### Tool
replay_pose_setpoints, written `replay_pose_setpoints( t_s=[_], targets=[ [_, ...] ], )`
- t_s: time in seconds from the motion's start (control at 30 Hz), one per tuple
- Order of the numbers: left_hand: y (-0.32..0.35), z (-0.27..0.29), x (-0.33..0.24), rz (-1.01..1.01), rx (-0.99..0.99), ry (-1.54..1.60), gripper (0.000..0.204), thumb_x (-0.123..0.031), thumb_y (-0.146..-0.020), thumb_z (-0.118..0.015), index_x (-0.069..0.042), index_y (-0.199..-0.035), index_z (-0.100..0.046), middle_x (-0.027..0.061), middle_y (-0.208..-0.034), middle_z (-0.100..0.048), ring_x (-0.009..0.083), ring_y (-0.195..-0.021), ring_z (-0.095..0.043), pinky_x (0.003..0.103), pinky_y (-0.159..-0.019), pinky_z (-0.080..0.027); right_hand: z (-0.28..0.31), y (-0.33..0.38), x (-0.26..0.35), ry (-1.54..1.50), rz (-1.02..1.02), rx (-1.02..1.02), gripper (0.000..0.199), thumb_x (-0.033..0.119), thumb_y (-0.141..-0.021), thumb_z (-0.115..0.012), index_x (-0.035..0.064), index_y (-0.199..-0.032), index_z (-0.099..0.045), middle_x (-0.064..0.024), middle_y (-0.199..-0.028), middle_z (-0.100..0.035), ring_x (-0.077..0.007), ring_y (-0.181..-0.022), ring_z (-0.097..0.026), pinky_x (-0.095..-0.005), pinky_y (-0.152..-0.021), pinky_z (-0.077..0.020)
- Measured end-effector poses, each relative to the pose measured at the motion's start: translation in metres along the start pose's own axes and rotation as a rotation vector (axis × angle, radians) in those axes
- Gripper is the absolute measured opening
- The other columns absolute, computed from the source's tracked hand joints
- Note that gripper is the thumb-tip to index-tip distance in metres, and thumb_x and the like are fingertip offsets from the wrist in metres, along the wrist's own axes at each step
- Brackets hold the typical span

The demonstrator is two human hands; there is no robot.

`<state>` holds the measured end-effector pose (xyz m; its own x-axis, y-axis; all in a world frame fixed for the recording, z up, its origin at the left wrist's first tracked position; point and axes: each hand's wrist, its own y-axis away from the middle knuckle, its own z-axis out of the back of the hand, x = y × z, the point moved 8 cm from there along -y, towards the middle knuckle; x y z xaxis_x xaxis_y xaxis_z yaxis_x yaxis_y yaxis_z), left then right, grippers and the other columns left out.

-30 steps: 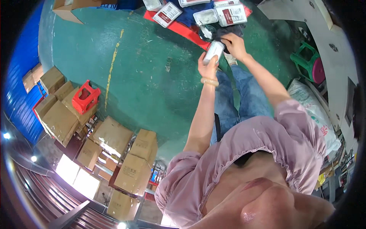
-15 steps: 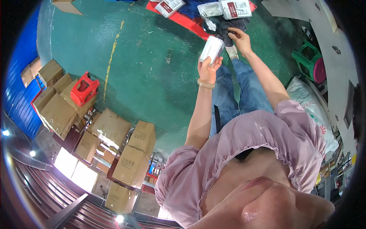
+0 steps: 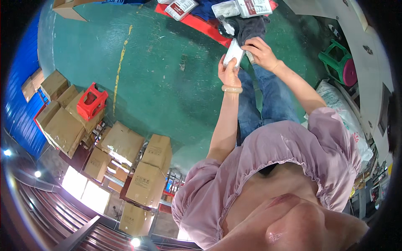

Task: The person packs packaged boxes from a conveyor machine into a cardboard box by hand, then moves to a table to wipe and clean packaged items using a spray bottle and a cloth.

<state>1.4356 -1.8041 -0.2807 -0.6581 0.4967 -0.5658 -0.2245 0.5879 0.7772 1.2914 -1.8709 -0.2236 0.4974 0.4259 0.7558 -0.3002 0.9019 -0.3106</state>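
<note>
White and boxlike, the small pack (image 3: pixel 233 53) lies in our left hand (image 3: pixel 228 72), the thumb laid on its upper face and the fingers closed about its side. We note its long axis, which points away from our body and leans slightly to the right. Our right hand (image 3: pixel 263 54) is bent just beside the far right edge of the pack, so that the pack lies to the left of these fingertips; the left hand is the nearer, being in contact. Whether the right fingers touch the pack, or pinch anything, we cannot tell. Its underside and much of our left fingers are hidden. A pale bracelet (image 3: pixel 232 89) rings our left wrist. Beyond the hands we see dark cloth (image 3: pixel 254 27), a round black object (image 3: pixel 228 28) of uncertain kind, and a red surface (image 3: pixel 205 30) bearing cases (image 3: pixel 181 9) with red-and-white labels, cut off above. Farther out, we find a white sack (image 3: pixel 339 100) at right and a red stool (image 3: pixel 93 106) on cartons (image 3: pixel 65 129) at left.
</note>
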Motion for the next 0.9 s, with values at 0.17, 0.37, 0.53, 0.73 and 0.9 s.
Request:
replay_pose_setpoints(
  t_s=[0.17, 0.37, 0.53, 0.73, 0.9],
  targets=[
    [-0.008, 0.028, -0.007, -0.035, 0.068, 0.11, 0.041, -0.02, -0.079, -0.06, -0.001, -0.114, -0.048, 0.0087, -0.108, -0.056, 0.0221, -0.098, -0.056, 0.04, -0.082, -0.047, 0.005, 0.02, -0.039, 0.071, -0.213, -0.016, 0.023, -0.003, -0.071, -0.059, 0.007, -0.092, -0.063, -0.0092, -0.093, -0.058, -0.0279, -0.087, -0.057, -0.0335, -0.074, -0.048],
    [0.009, 0.025, -0.022, -0.054, 0.228, 0.188, 0.051, -0.023, -0.078, -0.059, -0.001, -0.121, -0.044, 0.0102, -0.116, -0.054, 0.0244, -0.106, -0.053, 0.041, -0.092, -0.043, 0.006, 0.037, -0.084, -0.226, -0.826, -0.312, 0.016, 0.009, -0.081, -0.062, 0.0097, -0.095, -0.068, -0.0061, -0.094, -0.064, -0.0164, -0.084, -0.061, -0.0269, -0.074, -0.0474],
    [0.018, 0.019, -0.025, -0.062, 0.233, 0.205, 0.055, -0.026, -0.077, -0.06, -0.002, -0.123, -0.043, 0.0098, -0.118, -0.053, 0.0247, -0.108, -0.052, 0.041, -0.094, -0.041, -0.012, 0.038, -0.071, -0.592, -0.89, -0.387, 0.018, 0.008, -0.081, -0.064, 0.0053, -0.098, -0.067, -0.0009, -0.092, -0.064, -0.0086, -0.082, -0.057, -0.0213, -0.074, -0.0444],
    [0.011, 0.022, -0.024, -0.104, 0.236, 0.175, 0.057, -0.032, -0.078, -0.061, -0.004, -0.124, -0.043, 0.0089, -0.118, -0.054, 0.0242, -0.106, -0.053, 0.041, -0.092, -0.043, -0.008, 0.032, -0.064, -0.67, -0.851, -0.462, 0.027, 0.006, -0.083, -0.062, 0.0011, -0.109, -0.059, -0.0032, -0.098, -0.063, -0.0084, -0.083, -0.056, -0.02, -0.073, -0.0445],
    [0.012, -0.001, -0.012, 0.077, 0.326, 0.357, 0.057, -0.04, -0.08, -0.059, -0.005, -0.122, -0.044, 0.0113, -0.114, -0.057, 0.0273, -0.098, -0.059, 0.041, -0.084, -0.05, -0.002, -0.003, -0.07, -0.131, -0.469, -0.178, 0.035, 0.006, -0.08, -0.061, 0.0061, -0.114, -0.056, -0.0126, -0.115, -0.054, -0.0217, -0.1, -0.054, -0.0312, -0.086, -0.0436]
  ],
)
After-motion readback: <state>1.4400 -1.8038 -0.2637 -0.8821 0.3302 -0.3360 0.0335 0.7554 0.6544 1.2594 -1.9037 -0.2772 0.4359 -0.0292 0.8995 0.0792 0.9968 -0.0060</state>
